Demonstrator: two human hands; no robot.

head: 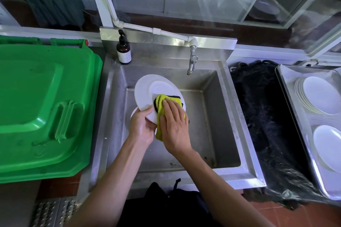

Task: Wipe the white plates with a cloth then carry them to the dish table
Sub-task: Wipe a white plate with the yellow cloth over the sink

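**Plate wiped over the sink**

Far left we see a green bin lid [42, 107]. Next comes a brown pump bottle [123, 49] on the sink [212, 83] ledge; its pale label is too small to read. Over the basin the left hand [142, 127] grips the near rim of a tilted white plate [147, 92], thumb on top. The right hand [174, 125] lies flat with straight fingers, pressing a yellow cloth [160, 103] onto the plate. The tap [192, 61] hangs behind. Right of the sink we see black plastic sheet [267, 116], then a metal tray [287, 86] with two plate stacks [321, 96].

Steel sink [228, 116], green bin lid [44, 108], red floor tiles [295, 217]
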